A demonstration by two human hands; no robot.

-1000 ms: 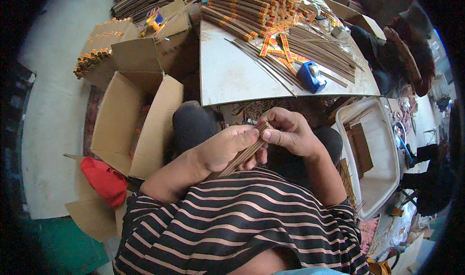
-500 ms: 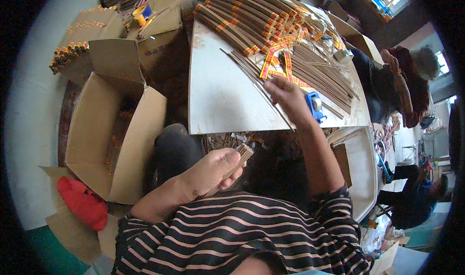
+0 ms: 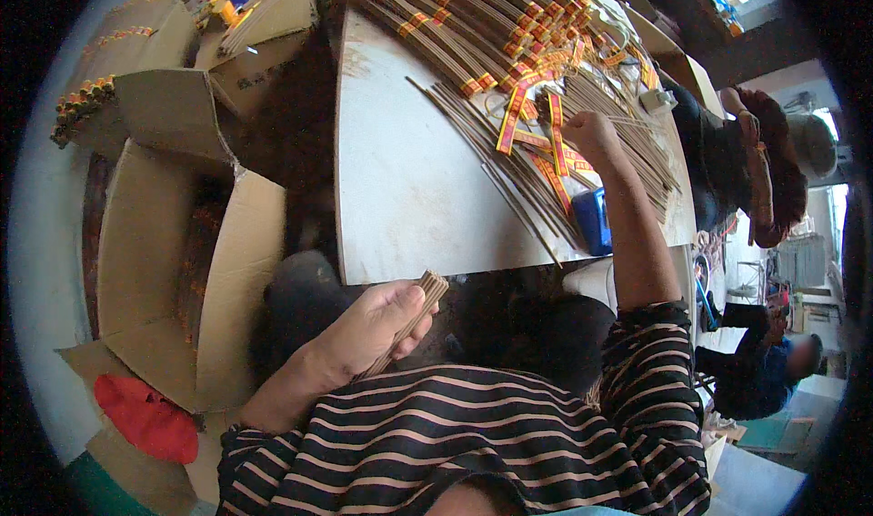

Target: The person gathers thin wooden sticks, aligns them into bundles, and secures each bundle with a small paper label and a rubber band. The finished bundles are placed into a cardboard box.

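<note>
While the left hand (image 3: 368,330) grips a bundle of thin brown sticks (image 3: 411,316) below the near edge of the white desk (image 3: 409,189), the right hand (image 3: 591,132) reaches out over the desk, fingers curled down on red-and-yellow paper bands (image 3: 532,143) lying across loose sticks (image 3: 509,175). Banded stick bundles (image 3: 455,25) stacked at the desk's far end. Blue box (image 3: 593,220) beside the right forearm. Open cardboard carton (image 3: 182,270) on the floor, left; red cloth (image 3: 145,418) near it.
</note>
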